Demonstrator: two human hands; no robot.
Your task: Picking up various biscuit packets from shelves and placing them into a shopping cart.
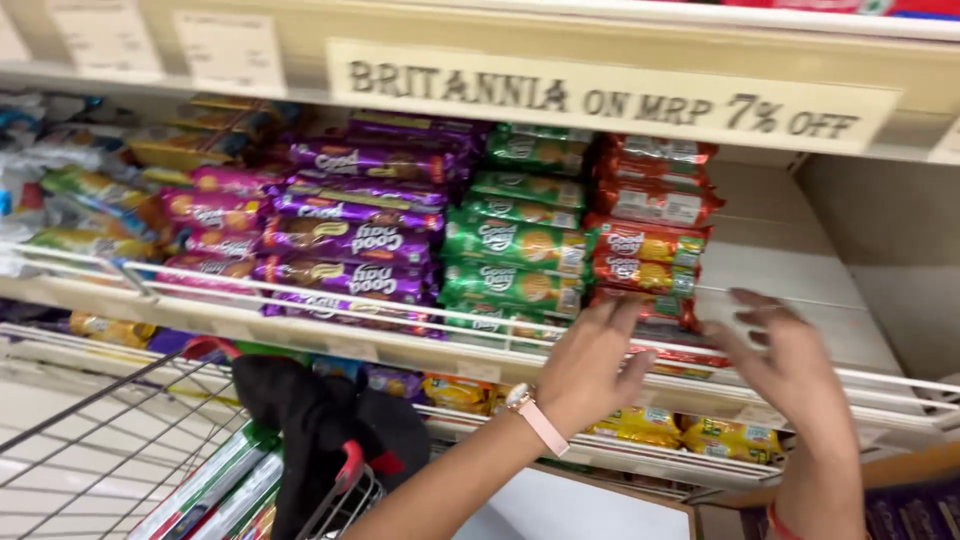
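both hands reached mid-frame: left hand (590, 365) nearest the stacked red biscuit packets (650, 240), lying lengthwise left-right just above; right hand (785, 360) beside, fingers spread wide, empty.

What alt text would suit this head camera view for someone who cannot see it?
Two bare hands, left hand and right hand, reach open toward stacked red biscuit packets on a shop shelf. Green packets and purple packets sit alongside; a wire trolley stands below.

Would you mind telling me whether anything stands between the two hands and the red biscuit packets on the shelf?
Only the white wire rail along the shelf front crosses before the red biscuit packets. The left hand and right hand are raised level with it, both open.
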